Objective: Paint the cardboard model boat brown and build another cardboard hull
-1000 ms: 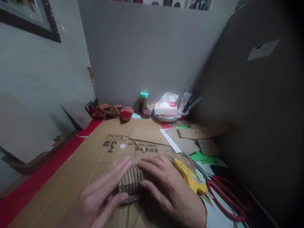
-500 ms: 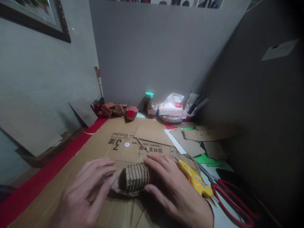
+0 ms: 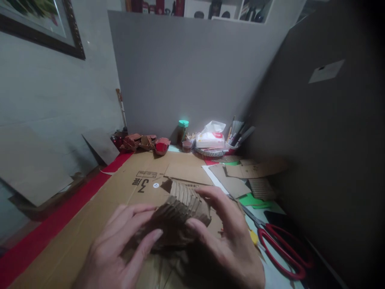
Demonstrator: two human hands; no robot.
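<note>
A small ridged piece made of corrugated cardboard (image 3: 183, 204) is tilted up over the flat cardboard sheet (image 3: 120, 192). My right hand (image 3: 225, 233) grips its right end, with the thumb on the near side and the fingers over the far side. At its left end, my left hand (image 3: 120, 241) has its fingers and thumb on the lower edge, partly in shadow. A yellow glue gun (image 3: 253, 237) lies mostly hidden behind my right hand. Beside it are large scissors (image 3: 282, 249) with red handles.
Cardboard scraps (image 3: 234, 184) and green pieces (image 3: 255, 201) lie to the right. Along the back stand a tissue pack (image 3: 210, 139), a jar with a teal lid (image 3: 183, 132), a cup of pens (image 3: 233, 146) and reddish cardboard pieces (image 3: 162, 146). A grey panel (image 3: 186, 72) rises behind.
The ridged cardboard piece has been lifted and tipped, and my right hand has closed round its right end. My right hand now covers most of the glue gun. The camera view has shifted slightly.
</note>
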